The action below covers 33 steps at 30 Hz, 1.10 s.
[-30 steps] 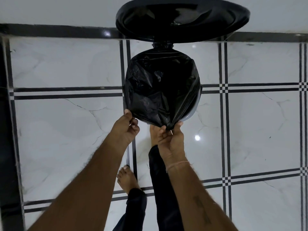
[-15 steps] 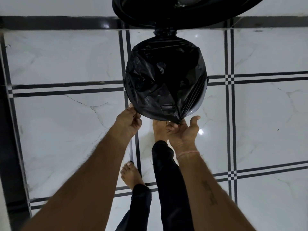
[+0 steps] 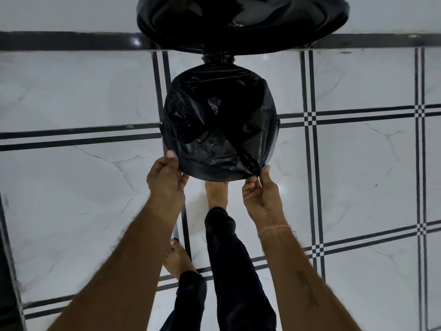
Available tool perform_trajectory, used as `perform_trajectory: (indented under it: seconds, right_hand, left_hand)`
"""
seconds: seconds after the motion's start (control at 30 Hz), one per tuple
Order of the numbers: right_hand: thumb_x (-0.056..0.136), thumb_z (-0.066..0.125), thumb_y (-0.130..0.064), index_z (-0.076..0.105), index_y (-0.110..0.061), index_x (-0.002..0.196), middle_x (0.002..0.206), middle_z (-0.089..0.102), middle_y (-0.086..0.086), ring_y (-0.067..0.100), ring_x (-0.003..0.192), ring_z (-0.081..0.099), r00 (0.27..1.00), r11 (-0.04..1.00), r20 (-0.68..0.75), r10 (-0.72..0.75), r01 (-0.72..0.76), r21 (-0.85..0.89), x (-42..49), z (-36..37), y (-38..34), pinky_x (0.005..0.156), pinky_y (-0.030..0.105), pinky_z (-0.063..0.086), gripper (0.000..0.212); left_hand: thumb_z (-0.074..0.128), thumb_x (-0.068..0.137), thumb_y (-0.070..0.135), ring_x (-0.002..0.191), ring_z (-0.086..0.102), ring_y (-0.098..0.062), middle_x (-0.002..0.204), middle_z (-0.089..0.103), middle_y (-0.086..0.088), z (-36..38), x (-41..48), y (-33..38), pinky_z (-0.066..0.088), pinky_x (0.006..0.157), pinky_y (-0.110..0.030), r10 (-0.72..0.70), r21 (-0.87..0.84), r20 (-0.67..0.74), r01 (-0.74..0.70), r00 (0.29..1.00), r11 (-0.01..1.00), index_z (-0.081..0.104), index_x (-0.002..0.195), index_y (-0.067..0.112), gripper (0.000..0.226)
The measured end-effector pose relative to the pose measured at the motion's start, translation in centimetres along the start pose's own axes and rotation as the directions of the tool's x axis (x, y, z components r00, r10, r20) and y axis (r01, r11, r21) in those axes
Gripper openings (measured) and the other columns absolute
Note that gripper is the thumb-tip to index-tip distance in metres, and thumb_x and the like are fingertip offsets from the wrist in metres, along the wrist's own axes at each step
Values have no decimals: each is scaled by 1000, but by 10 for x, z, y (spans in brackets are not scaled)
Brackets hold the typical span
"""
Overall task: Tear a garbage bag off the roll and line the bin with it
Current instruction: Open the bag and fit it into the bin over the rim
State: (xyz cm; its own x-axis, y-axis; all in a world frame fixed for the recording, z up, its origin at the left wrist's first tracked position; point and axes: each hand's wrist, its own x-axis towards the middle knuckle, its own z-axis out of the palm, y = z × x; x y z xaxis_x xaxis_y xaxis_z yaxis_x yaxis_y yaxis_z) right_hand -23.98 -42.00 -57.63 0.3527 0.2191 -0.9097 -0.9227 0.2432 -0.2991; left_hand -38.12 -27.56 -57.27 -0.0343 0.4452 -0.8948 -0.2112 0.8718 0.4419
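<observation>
1. The thin, crinkled black plastic garbage bag (image 3: 219, 130) is sitting in the centre of the frame, spread over the mouth of the round black bin (image 3: 272, 149); the bin's round black hinged lid (image 3: 241, 22) is standing open at the top edge.
2. The left hand (image 3: 167, 180) is curling over the bag's lower-left edge, thumb on top, fingers under the rim.
3. The right hand (image 3: 260, 192) is pinching a gathered corner of film at the lower right between thumb and fingertips.
4. The step in hand seems to be the lining itself; the tearing looks done.
5. Next, the slack corner probably needs tucking down over the rim.
6. The roll is not showing, and the bin's body is hiding under the film.
7. A bare foot (image 3: 216, 194) on the white marble-patterned floor (image 3: 71, 206) is partly covered by the bin.
</observation>
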Motion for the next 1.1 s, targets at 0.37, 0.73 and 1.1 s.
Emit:
perform_trajectory:
  seconds: [0.37,0.73,1.1]
  right_hand:
    - [111,44,-20,51,-17,68,39,37,-6,5,29,31,990,1000,-141,1,0,3,33,22,3,31,17,29,44]
    - [94,76,-24,57,-14,90,72,62,-1,9,56,52,921,871,-143,-363,281,-404,4,16,3,56,19,49,22]
    - [102,66,-20,62,-17,82,71,62,-4,7,58,53,888,804,-190,-419,266,-532,10,26,-19,52,22,39,20]
  left_hand:
    - [65,97,34,104,61,-19,105,70,-1,-6,11,2,60,91,-34,-94,-65,72,99,993,993,69,97,18,17]
    - [63,100,34,96,72,-13,100,75,3,-8,7,0,62,72,-28,-84,-13,45,85,995,996,68,100,20,15]
    - [61,101,33,98,71,-14,103,74,3,-8,7,-1,60,81,-29,-88,-44,66,91,994,995,68,99,20,15]
